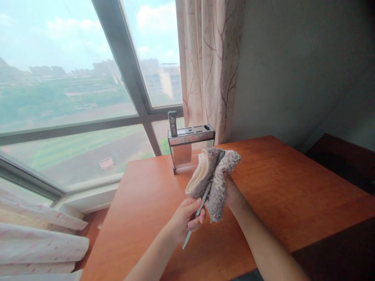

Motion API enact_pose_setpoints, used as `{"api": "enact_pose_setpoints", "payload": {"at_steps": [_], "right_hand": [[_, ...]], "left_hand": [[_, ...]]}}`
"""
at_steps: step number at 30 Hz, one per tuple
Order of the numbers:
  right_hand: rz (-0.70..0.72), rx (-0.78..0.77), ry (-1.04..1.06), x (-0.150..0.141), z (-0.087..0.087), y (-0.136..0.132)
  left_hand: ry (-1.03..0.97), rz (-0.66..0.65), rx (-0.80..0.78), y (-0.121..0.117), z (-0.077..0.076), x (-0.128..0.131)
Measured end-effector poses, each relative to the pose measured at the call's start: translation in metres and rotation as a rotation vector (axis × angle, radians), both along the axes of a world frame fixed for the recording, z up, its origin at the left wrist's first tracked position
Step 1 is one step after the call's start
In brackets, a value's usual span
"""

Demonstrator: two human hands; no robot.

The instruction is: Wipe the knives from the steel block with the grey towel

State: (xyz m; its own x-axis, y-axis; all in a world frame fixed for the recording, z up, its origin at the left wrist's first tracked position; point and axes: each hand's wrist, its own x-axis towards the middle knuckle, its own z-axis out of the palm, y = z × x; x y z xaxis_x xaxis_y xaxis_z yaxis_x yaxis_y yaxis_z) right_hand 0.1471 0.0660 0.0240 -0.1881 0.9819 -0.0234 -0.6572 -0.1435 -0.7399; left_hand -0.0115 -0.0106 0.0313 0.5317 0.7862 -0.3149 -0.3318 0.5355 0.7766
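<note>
My left hand is closed around a slim grey metal tool, held at a slant over the table. The tool's narrow lower end sticks out below my fingers. Its upper part runs into the fold of a fluffy grey-brown towel, and a dark ridged piece shows between the folds there. I cannot make out the tool's exact kind. My right hand grips the towel from its right side, with most of the fingers hidden behind the cloth. A layered cream side of the towel faces left.
A metal-framed knife holder with clear sides stands beyond the towel, one black-handled knife upright in its left slot. The reddish-brown wooden table lies beneath my hands. Windows are on the left; a patterned curtain hangs behind.
</note>
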Motion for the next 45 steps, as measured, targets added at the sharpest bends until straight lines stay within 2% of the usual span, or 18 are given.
{"api": "enact_pose_setpoints", "payload": {"at_steps": [3,6,10,13,17,21,24,26,29,31,35,43,45], "right_hand": [[0.007,-0.004,0.016,-0.003,0.002,-0.001],[-0.094,-0.012,0.0,-0.006,0.007,-0.002],[-0.186,-0.01,-0.035,-0.01,0.013,-0.003],[-0.243,-0.011,-0.065,-0.014,0.015,-0.002],[-0.2,0.002,-0.103,-0.019,0.015,-0.004],[-0.021,0.025,-0.087,-0.024,0.011,-0.01],[0.061,0.031,-0.066,-0.024,0.006,-0.014],[0.097,0.03,-0.048,-0.023,0.002,-0.014],[0.121,0.006,-0.02,-0.02,-0.003,-0.012],[0.141,-0.015,0.001,-0.019,-0.005,-0.01],[0.217,-0.067,0.061,-0.017,-0.004,-0.007],[0.229,-0.084,0.101,-0.017,-0.003,-0.006],[0.192,-0.103,0.125,-0.017,-0.003,-0.004]], "left_hand": [[0.113,0.16,0.113,0.003,-0.007,0.004],[0.299,0.347,0.299,0.006,-0.012,0.006],[0.567,0.442,0.577,0.007,-0.01,0.001],[0.765,0.561,0.778,0.008,-0.007,-0.006],[0.876,0.668,0.864,0.011,-0.008,-0.013],[0.895,0.616,0.841,0.01,-0.009,-0.015],[0.779,0.546,0.762,0.008,-0.008,-0.011],[0.635,0.505,0.628,0.006,-0.007,-0.008],[0.437,0.453,0.341,0.005,-0.004,-0.003],[0.355,0.43,0.242,0.005,0.0,-0.003],[0.257,0.452,0.23,0.007,0.009,-0.005],[0.163,0.6,0.254,0.008,0.014,-0.012],[0.161,0.624,0.278,0.009,0.015,-0.013]]}}
